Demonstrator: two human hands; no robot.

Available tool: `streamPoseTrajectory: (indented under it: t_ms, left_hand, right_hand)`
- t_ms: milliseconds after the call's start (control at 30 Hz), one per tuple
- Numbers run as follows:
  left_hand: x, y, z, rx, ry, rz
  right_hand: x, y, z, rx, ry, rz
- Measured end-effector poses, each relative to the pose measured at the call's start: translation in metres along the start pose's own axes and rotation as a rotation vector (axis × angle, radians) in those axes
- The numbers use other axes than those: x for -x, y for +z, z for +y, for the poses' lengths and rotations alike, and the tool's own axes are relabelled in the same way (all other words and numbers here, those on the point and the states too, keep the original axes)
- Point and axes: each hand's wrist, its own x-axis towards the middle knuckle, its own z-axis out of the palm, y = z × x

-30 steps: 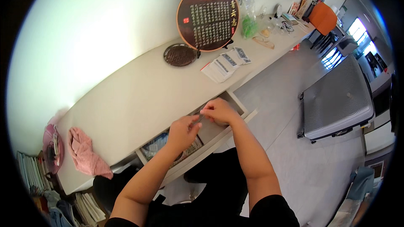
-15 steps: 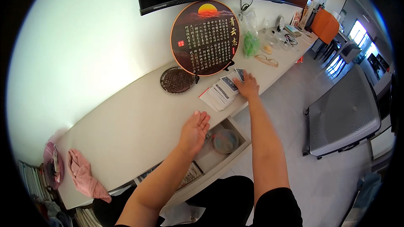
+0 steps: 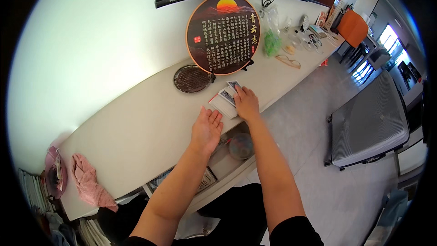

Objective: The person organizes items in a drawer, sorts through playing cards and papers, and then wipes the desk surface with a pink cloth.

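A spread of playing cards lies on the long cream tabletop, with white edges toward the left and patterned dark-blue backs toward the right. My right hand is at the right end of the spread, its fingers closed over the cards; it covers part of them. Off the spread's near left corner, my left hand is held open with the palm turned inward and the fingers stretched out. Nothing is in it.
Below the cards is a pulled-out drawer with a clear round container. Behind them stand a round decorative plaque and a dark oval tray. Glasses lie farther right, a pink cloth left. A grey suitcase stands on the floor.
My right hand has slid left, pushing the playing cards into a shorter, tighter spread. My left hand stays open near their left end, and the gap between my hands has narrowed.
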Motion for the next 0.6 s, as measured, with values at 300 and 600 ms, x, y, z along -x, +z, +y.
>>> streamPoseTrajectory:
  t_ms: [300,600]
  left_hand:
    - [0.048,-0.024,0.031,-0.069,0.099,0.107]
    - [0.090,-0.052,0.064,-0.099,0.172,0.159]
  right_hand:
    - [0.038,-0.001,-0.077,0.085,0.061,0.003]
    - [0.049,-0.022,-0.124,0.227,-0.075,-0.192]
